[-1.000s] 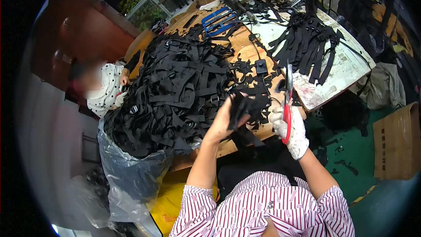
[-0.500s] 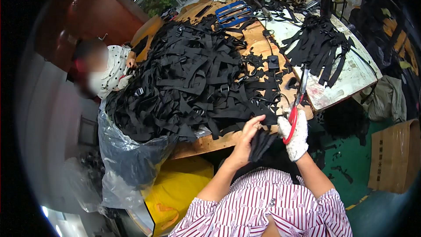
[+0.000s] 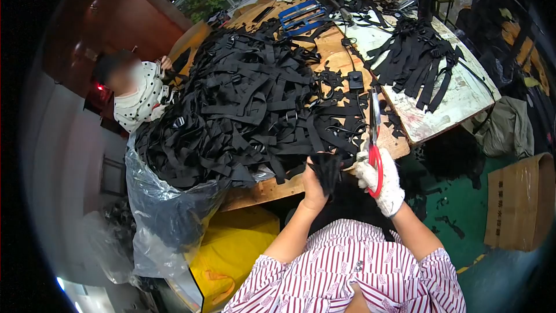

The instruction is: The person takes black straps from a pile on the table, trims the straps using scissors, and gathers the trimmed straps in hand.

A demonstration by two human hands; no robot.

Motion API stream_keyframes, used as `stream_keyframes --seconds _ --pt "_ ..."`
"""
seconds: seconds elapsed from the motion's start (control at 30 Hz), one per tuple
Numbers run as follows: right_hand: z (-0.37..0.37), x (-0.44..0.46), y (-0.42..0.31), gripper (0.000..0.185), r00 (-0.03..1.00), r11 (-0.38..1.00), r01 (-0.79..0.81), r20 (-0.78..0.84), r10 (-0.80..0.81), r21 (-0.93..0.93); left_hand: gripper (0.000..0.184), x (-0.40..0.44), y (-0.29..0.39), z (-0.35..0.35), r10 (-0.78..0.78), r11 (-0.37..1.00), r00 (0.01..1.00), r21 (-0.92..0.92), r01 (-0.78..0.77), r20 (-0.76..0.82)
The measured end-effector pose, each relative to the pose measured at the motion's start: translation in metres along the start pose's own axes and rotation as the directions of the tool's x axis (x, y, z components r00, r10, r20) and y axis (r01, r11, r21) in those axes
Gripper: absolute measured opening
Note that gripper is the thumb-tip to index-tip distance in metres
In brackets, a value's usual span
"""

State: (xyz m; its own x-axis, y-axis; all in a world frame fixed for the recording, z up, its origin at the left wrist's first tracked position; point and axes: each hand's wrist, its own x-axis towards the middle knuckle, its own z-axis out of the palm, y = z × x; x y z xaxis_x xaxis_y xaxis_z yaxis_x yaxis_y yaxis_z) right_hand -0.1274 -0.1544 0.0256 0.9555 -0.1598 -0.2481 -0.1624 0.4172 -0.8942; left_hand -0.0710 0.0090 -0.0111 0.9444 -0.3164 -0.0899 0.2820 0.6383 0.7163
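My bare left hand [image 3: 314, 188] is closed around a bundle of black webbing straps [image 3: 328, 173] near the table's front edge. The straps cover most of its fingers. Just to the right, my right hand [image 3: 387, 190] wears a white glove and grips a pair of scissors [image 3: 379, 169] by its red handles. The blades point up and away from me, above the table's right part. A large heap of black straps [image 3: 249, 98] lies directly beyond my left hand.
More straps [image 3: 420, 61] hang across a white table [image 3: 427, 126] at right, near a dark flask [image 3: 427, 0]. A blue rack [image 3: 302, 18] stands farther back. A person in a dotted top [image 3: 139, 98] is at the left. A cardboard box [image 3: 518, 204] sits on the green floor.
My left hand has closed more around the straps and raised them slightly. The scissors have swung left and stand more upright. At left, the other person's hand has risen.
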Motion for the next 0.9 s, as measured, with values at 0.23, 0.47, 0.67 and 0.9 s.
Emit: stream_keyframes --seconds 0.23,0.47,0.67,0.9 --pt "-0.024 -0.021 -0.002 0.052 0.993 0.66 0.119 0.089 -0.079 -0.742 0.021 0.003 0.029 0.015 0.131 0.872 0.983 0.487 -0.053 -0.127" --pt "-0.02 -0.027 -0.013 0.08 0.983 0.508 0.028 0.115 0.141 -0.861 0.022 0.002 0.033 0.017 0.088 0.899 0.987 0.437 -0.019 -0.138" --pt "-0.025 -0.026 -0.003 0.081 0.969 0.342 0.245 0.239 -0.061 -0.907 0.019 -0.004 0.034 0.021 0.014 0.888 0.995 0.458 0.032 -0.096" --pt "-0.025 -0.023 0.001 0.083 0.948 0.304 0.318 0.296 -0.118 -0.898 0.019 -0.007 0.033 0.019 -0.016 0.763 1.0 0.646 0.007 0.008"
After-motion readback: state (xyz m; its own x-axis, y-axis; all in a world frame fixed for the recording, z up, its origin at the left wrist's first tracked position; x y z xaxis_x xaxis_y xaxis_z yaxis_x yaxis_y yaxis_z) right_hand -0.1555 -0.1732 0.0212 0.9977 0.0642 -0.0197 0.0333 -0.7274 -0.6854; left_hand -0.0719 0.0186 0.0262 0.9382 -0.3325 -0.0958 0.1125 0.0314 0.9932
